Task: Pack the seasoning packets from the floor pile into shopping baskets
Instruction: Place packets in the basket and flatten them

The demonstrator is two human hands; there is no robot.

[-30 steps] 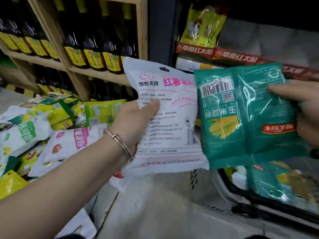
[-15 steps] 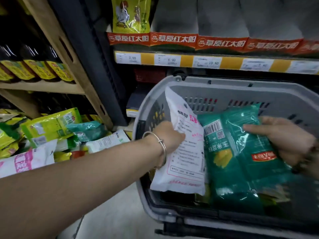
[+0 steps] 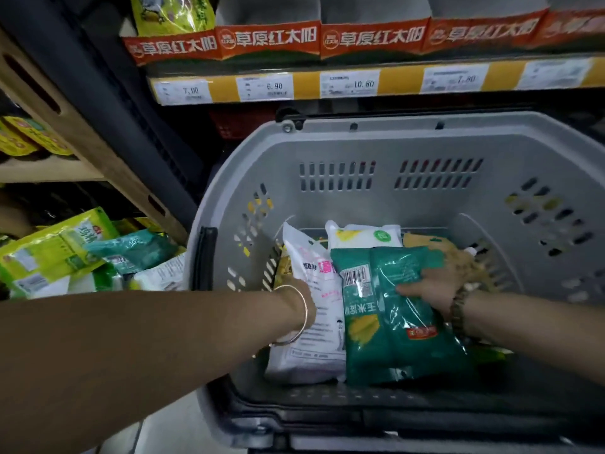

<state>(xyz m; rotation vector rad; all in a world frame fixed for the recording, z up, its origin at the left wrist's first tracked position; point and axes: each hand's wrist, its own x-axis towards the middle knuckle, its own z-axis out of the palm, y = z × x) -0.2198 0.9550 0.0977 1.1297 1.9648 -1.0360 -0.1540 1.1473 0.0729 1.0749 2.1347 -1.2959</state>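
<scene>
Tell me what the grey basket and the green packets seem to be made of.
The grey shopping basket looks like rigid moulded plastic, matte, with slotted vents in its walls. The green packets look like thin glossy plastic film: they crinkle and throw bright glare streaks.

Packets (image 3: 376, 348) lie in the basket (image 3: 360, 211); the pile (image 3: 59, 253) sits left.

- The floor (image 3: 157, 430): a pale strip shows at lower left.
- A pile of packets (image 3: 65, 257) lies at left, yellow-green, teal and white, by the foot of the wooden shelf (image 3: 98, 152).
- A grey shopping basket (image 3: 360, 139) sits just right of the pile; inside are a white packet (image 3: 314, 322), teal packets (image 3: 393, 339) and others.
</scene>
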